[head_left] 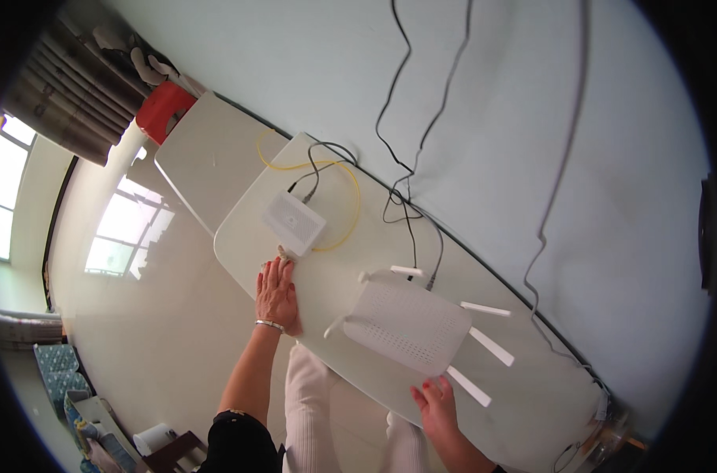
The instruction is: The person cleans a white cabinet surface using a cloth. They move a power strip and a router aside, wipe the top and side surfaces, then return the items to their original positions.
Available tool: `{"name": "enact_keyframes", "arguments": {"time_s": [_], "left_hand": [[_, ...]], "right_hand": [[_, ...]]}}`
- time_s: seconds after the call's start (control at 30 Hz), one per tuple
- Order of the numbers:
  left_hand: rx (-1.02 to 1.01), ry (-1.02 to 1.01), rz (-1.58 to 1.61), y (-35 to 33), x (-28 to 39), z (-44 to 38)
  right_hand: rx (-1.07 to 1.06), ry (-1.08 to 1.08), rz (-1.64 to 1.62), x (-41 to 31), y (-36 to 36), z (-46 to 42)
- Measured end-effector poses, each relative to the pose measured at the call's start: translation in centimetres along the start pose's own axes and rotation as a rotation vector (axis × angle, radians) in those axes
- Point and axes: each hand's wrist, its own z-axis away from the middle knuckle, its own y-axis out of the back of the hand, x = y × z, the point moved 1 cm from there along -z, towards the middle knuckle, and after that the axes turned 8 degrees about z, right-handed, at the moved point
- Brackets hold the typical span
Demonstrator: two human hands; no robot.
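My left hand (277, 298) lies palm down near the left edge of the white table (329, 295), on a pale crumpled cloth (283, 254) that pokes out past the fingertips. Just beyond it sits a small white modem box (294, 222) with dark cables and a thin yellow cable (357, 195) at its sides. A larger white router (409, 325) with several antennas rests on the table to the right. My right hand (435, 405) is at the router's near corner, fingers curled; whether it touches or grips the router cannot be told.
Dark cables (409, 201) run down the wall and along the table's back edge. A second pale tabletop (216, 148) and a red plastic stool (164, 111) stand at the upper left. Plug and cord (601, 408) lie at the far right. A white container (154, 439) is at lower left.
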Motion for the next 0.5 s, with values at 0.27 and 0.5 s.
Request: {"name": "enact_keyframes", "arguments": {"time_s": [0.27, 0.5], "left_hand": [[0.009, -0.056, -0.018, 3.0, -10.0, -12.3], [-0.028, -0.127, 0.079, 4.3, -12.0, -11.0]], "right_hand": [[-0.633, 0.114, 0.678, -2.8, -21.7, 6.0], [0.208, 0.934, 1.572, -7.8, -37.9, -8.6]]}}
